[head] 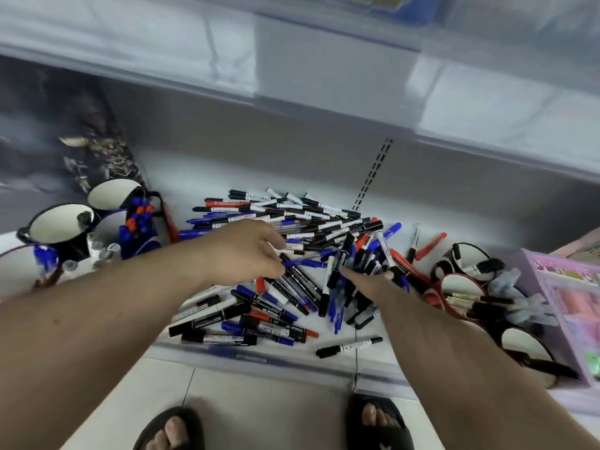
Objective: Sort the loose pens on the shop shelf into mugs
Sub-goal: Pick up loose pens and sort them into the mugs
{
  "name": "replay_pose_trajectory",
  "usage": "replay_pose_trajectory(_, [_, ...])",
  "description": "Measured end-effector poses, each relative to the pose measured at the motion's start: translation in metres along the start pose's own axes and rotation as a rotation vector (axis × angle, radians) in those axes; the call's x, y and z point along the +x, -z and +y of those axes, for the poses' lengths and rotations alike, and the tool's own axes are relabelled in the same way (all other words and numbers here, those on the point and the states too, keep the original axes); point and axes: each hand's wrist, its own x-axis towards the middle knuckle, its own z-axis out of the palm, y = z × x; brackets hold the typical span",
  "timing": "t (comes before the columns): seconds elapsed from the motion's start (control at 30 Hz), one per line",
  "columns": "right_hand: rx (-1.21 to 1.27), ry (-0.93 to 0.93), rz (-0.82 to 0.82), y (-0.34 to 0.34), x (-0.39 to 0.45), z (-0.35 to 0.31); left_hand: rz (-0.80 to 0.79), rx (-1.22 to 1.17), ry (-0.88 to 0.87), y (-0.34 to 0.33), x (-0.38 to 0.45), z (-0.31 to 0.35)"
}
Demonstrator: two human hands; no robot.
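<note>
Now we pinch a blue pen point(305, 263) between the fingertips of our left hand point(246, 251), lifting it clear for sorting, while our right hand point(373, 279) reaches into the pile point(292, 254) at three o'clock, its grip hidden. Mugs point(61, 227) holding sorted pens wait at nine o'clock, with more mugs point(464, 287) at four o'clock.

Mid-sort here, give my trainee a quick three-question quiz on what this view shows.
1. True or false: the left hand is pinching a blue pen.
2. Which side holds the mugs already stocked with blue and red pens: A left, B right?
3. Fill in: the lone black marker lies near the shelf's ____ edge.

Key: 1 true. 2 A. 3 front. The right hand reaches into the pile; its grip is hidden.
</note>
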Motion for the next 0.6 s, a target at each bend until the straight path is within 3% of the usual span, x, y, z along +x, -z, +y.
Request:
replay_pose_trajectory(0.13, [-0.07,-0.067,0.117,-0.018,0.009,-0.025,0.025,-0.035,0.017,0.005,0.004,-0.005])
replay_pose_trajectory(0.23, [-0.213,-0.052,0.208,-0.025,0.002,-0.035,0.013,-0.055,0.017,0.005,0.008,-0.005])
replay_pose_trajectory(0.33, [-0.205,-0.013,0.268,-0.032,0.006,-0.037,-0.011,-0.039,0.023,0.003,0.012,-0.006])
replay_pose_trajectory(0.6, [0.0,0.07,0.168,-0.019,0.008,-0.026,-0.036,-0.03,0.012,-0.002,0.014,0.001])
